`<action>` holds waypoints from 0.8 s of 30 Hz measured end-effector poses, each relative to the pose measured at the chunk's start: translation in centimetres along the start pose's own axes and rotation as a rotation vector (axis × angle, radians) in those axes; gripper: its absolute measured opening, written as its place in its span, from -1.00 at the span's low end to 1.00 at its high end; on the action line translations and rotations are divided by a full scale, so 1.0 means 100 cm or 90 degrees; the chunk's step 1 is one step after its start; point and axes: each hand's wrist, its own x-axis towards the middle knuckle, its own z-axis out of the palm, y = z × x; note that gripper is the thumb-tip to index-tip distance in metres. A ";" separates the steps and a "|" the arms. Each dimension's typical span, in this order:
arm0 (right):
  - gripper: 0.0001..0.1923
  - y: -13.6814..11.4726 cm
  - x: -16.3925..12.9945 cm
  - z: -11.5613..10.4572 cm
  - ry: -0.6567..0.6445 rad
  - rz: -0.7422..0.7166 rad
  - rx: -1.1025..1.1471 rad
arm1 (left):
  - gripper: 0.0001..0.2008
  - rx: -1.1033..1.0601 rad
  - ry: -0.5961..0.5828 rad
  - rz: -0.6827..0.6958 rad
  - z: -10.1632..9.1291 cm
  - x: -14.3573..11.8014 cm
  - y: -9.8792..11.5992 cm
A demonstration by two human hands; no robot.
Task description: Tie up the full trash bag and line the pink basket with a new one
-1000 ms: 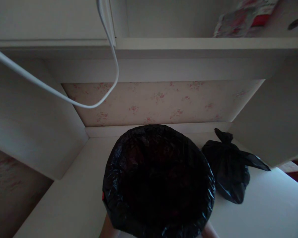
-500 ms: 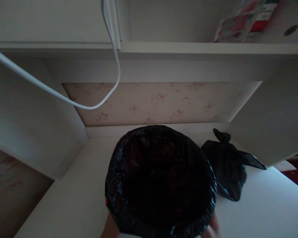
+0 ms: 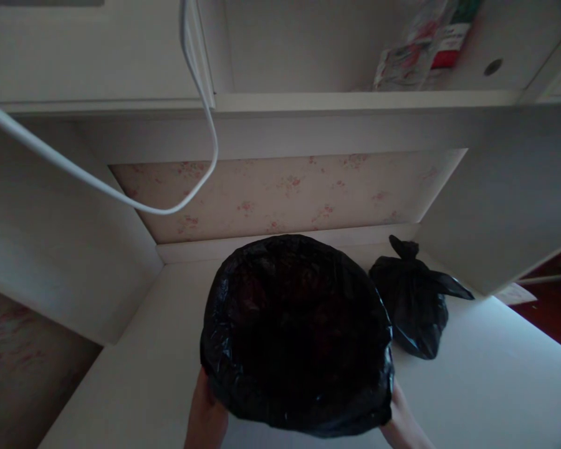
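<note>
A round trash bin (image 3: 299,408) lined with a black plastic bag is held in front of me, its wide mouth facing up towards the camera. The liner is folded over the rim, and the inside is too dark to make out. My left hand (image 3: 207,408) grips the bin's lower left side, its fingertips hidden behind the bag. On the lower right side my right hand (image 3: 401,415) holds the bin too, most of its fingers out of sight. To the right of the bin lies a knotted black trash bag (image 3: 414,305) on the white surface.
A white cable (image 3: 161,211) loops down at upper left. Above runs an open white shelf (image 3: 364,101) holding plastic packages (image 3: 411,59). Side panels (image 3: 495,199) flank the white desk surface (image 3: 472,380), with flowered wallpaper (image 3: 262,187) behind.
The bin has shifted slightly up and left in view, and more of both hands shows beneath it. The camera view has turned a little, moving the shelf items and knotted bag left.
</note>
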 end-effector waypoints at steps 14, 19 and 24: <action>-0.08 -0.031 0.016 -0.005 0.018 -0.144 0.040 | 0.04 -0.113 -0.006 0.084 0.004 -0.008 0.038; -0.10 -0.068 0.034 -0.002 -0.037 -0.227 0.019 | -0.59 -0.053 -0.009 0.301 -0.004 0.005 0.041; -0.05 -0.114 0.050 0.001 -0.047 -0.341 -0.047 | -0.66 -0.001 -0.056 0.450 -0.006 0.009 0.064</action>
